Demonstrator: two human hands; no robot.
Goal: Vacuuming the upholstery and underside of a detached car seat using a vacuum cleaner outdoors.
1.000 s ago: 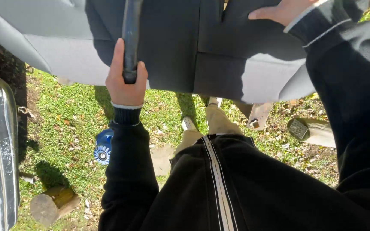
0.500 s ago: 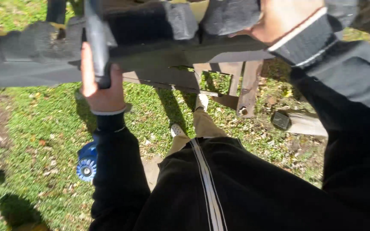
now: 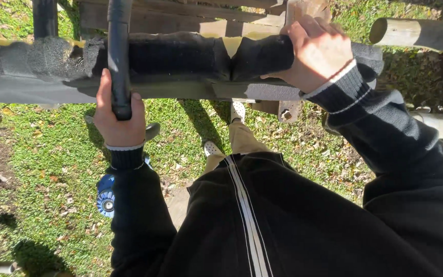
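Since half a second ago your view has dropped and steadied, so the grey padded beam [image 3: 180, 66] now runs across the top of the picture, with more grass [image 3: 42, 169] showing under it. Both grips look unchanged, which suggests you are steadying the beam rather than shifting it.

Your left hand [image 3: 120, 120] is wrapped around the lower end of one black pipe [image 3: 119, 56], fingers curled tightly together behind it and thumb along its side; the pipe crosses in front of the beam near its left end. Your right hand [image 3: 316, 54] is pressed over the beam's top edge towards the right end, fingers curled and hidden over the far side, so you cannot tell how far they close.

Count one padded beam, one black pipe in hand and a second dark upright [image 3: 44, 18] at the top left corner, one round log [image 3: 419, 33] at the top right, one blue wheeled object [image 3: 105, 197] on the grass by your left sleeve, and two pale shoes [image 3: 213, 149] below.
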